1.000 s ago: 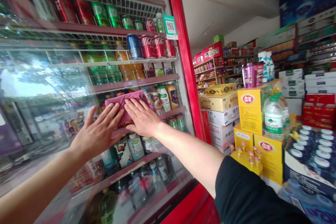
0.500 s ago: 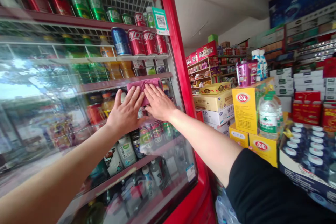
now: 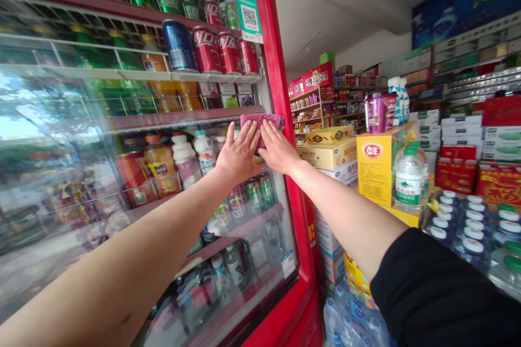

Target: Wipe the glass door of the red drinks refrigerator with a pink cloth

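Pink cloth [image 3: 260, 120] flat on fridge glass door [image 3: 122, 184] near its red right frame [image 3: 280, 119]; left hand [image 3: 238, 154] and right hand [image 3: 279, 153] press it, fingers spread flat, gripping nothing. Stacked cartons [image 3: 331, 154] just right.

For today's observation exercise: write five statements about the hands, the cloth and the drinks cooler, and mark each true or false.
1. Both hands, left hand and right hand, press flat on a pink cloth. True.
2. The cloth lies against the cooler door glass. True.
3. The cooler frame is blue. False: red.
4. The cloth is near the door's right edge. True.
5. The cooler shelves are bare. False: cans and bottles fill them.
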`<state>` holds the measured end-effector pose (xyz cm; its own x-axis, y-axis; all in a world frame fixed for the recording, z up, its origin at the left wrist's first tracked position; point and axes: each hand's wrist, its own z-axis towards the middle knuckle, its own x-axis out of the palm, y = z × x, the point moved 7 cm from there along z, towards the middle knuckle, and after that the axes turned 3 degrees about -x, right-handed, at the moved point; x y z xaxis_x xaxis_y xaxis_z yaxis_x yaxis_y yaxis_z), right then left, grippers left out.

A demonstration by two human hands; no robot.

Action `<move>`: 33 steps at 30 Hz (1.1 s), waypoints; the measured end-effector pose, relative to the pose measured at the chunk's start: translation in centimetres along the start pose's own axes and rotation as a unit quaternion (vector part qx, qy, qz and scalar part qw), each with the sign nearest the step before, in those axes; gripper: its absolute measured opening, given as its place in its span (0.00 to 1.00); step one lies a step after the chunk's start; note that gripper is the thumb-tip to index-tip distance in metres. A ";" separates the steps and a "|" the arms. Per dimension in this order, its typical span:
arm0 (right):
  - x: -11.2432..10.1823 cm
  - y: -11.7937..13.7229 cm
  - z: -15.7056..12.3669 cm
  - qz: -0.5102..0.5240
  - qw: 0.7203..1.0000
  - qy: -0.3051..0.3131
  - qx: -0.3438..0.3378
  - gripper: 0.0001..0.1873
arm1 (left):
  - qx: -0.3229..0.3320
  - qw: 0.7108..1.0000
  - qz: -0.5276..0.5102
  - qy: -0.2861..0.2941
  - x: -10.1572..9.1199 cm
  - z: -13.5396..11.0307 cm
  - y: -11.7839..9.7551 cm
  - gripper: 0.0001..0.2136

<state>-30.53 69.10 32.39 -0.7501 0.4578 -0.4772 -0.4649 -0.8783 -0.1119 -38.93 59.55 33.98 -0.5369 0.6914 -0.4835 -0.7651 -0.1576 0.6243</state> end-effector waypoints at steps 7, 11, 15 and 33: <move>3.1 0.6 -6.9 0.001 0.999 0.028 0.028 0.43 | 0.002 0.999 -0.024 0.049 3.5 -3.8 -4.9 0.51; 5.5 1.9 -11.2 0.002 0.997 0.060 0.053 0.46 | 0.010 0.997 -0.035 0.068 5.7 -6.8 -7.4 0.49; 6.4 3.1 -12.6 0.002 0.995 0.054 0.088 0.47 | 0.020 0.996 -0.032 0.076 6.3 -8.0 -7.7 0.47; 6.9 24.8 -4.4 0.057 0.996 0.002 -0.069 0.50 | -0.060 0.998 0.010 0.030 -1.5 -25.2 8.4 0.44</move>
<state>-45.13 49.87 22.47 -0.7927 0.3529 -0.4971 -0.3068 -0.9356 -0.1749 -53.47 39.45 24.50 -0.5707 0.6442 -0.5093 -0.7886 -0.2571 0.5586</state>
